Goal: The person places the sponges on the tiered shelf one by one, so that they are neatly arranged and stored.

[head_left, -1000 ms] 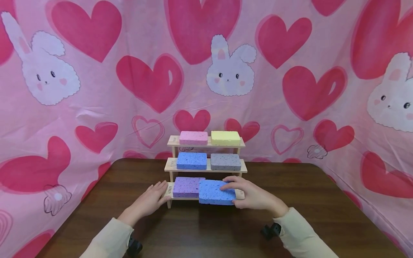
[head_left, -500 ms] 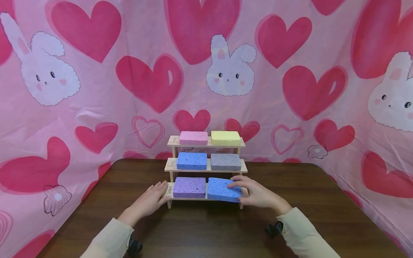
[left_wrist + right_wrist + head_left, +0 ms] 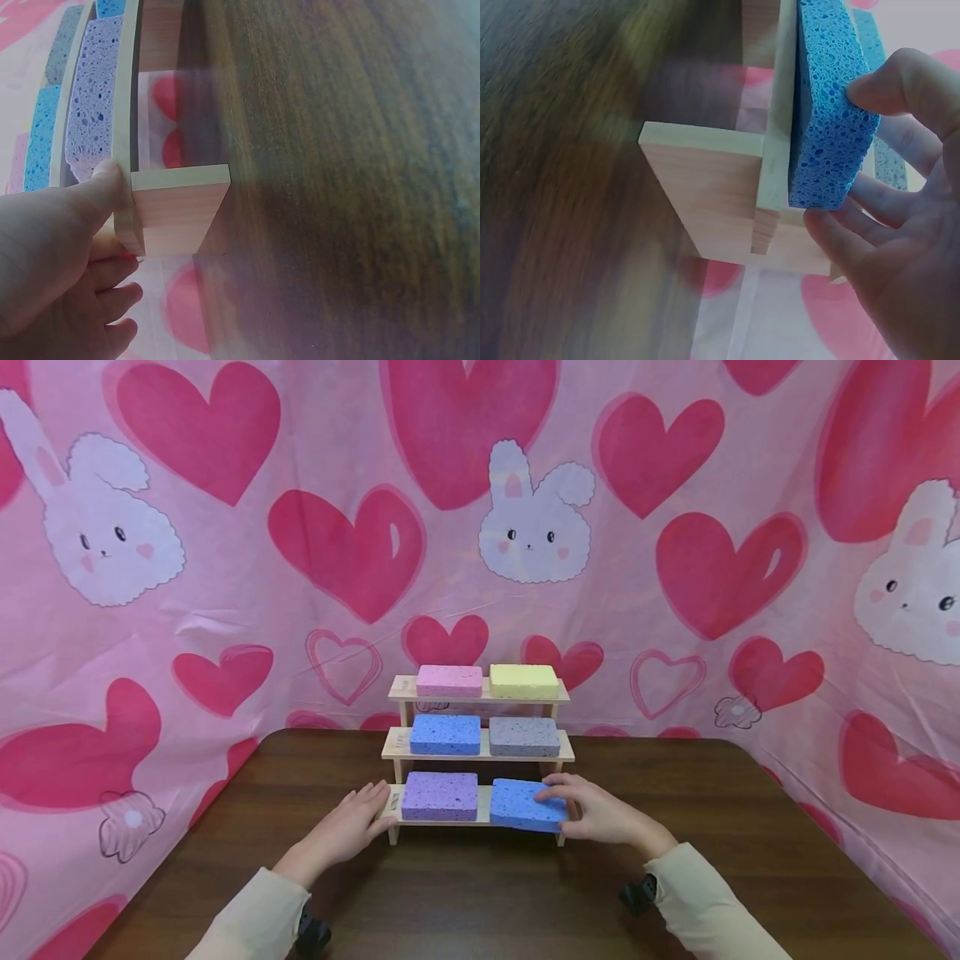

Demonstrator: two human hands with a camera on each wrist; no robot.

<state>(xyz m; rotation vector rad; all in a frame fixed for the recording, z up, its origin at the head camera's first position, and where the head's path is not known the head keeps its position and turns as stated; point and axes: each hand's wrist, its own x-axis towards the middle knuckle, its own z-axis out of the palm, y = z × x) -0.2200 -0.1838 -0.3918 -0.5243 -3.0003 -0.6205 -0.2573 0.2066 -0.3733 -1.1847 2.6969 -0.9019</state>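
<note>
In the head view, my right hand holds a blue sponge by its right end, on the right half of the lowest tier of a wooden stepped rack. The right wrist view shows the thumb on the blue sponge and other fingers at its end. The sponge sits slightly askew, its front edge reaching past the board. My left hand grips the rack's lower left end, thumb against the board's edge. Beside it lies a purple sponge.
Another blue sponge and a grey sponge lie on the middle tier. The top tier bears a pink sponge and a yellow sponge. A brown wooden table carries the rack, before a pink heart-patterned cloth.
My right hand has brought the blue sponge rightward, from overlapping the purple one to a spot apart from it on the lowest tier. The left hand has stayed in place.
</note>
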